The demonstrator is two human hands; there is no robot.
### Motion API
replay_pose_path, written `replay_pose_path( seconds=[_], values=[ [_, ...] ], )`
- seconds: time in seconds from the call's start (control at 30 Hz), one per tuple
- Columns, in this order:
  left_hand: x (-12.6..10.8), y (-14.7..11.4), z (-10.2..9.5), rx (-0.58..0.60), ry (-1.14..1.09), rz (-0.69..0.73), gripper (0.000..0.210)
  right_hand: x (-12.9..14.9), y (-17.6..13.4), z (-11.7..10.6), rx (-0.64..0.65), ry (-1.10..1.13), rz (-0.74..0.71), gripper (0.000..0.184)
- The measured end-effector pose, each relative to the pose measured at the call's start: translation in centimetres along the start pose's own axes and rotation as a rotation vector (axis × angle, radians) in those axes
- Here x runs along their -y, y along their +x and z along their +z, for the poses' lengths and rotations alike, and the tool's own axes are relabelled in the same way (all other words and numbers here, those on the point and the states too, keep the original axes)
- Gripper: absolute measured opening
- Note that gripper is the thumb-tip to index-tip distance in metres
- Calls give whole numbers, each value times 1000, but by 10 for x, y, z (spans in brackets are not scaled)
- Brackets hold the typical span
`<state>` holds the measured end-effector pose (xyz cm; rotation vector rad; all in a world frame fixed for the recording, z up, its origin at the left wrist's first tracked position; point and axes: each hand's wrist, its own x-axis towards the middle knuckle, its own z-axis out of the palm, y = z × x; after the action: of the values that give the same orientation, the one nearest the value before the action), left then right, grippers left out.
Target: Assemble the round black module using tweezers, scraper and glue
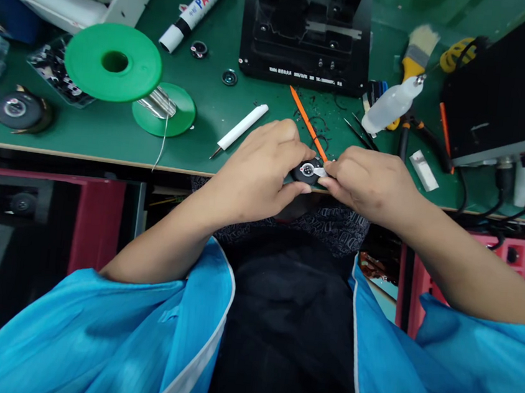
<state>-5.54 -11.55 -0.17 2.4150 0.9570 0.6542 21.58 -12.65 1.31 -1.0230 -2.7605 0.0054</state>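
Observation:
My left hand (265, 172) is closed around the edge of a small round black watch case (303, 172) at the front edge of the green bench. A pale round patch with dark dots shows on the case's upper face. From the other side, my right hand (362, 179) pinches a small pale tab (320, 172) lying across that face; I cannot tell whether it is attached. An orange stick (306, 118) slants down to the right fingertips, its lower end close to them. To the left lies a white pen-like tool (241, 128) with a thin metal tip.
A wire spool with green flanges (112, 62) stands left, near another round watch (18, 109). Behind are a paint marker (196, 9) and a black fixture (303, 72). Rightward lie tweezers (361, 134), a white bottle (393, 104), pliers (425, 138), a brush (418, 50) and a monitor (514, 79).

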Motion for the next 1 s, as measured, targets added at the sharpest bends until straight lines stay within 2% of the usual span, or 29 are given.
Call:
replay_pose_path(
  seconds=[0.43, 0.67, 0.8, 1.0],
  values=[
    [-1, 0, -5, 19, -2, 11, 29, 8, 11, -5, -53, -99, -65, 45],
    [1, 1, -3, -9, -23, 24, 26, 12, 8, -4, -154, -36, 96, 44],
    [0, 2, -2, -34, -26, 29, 22, 7, 3, 5, -229, 6, 139, 35],
    [-3, 2, -2, -57, -14, 33, 23, 3, 0, 15, -286, 129, 183, 31]
  ],
)
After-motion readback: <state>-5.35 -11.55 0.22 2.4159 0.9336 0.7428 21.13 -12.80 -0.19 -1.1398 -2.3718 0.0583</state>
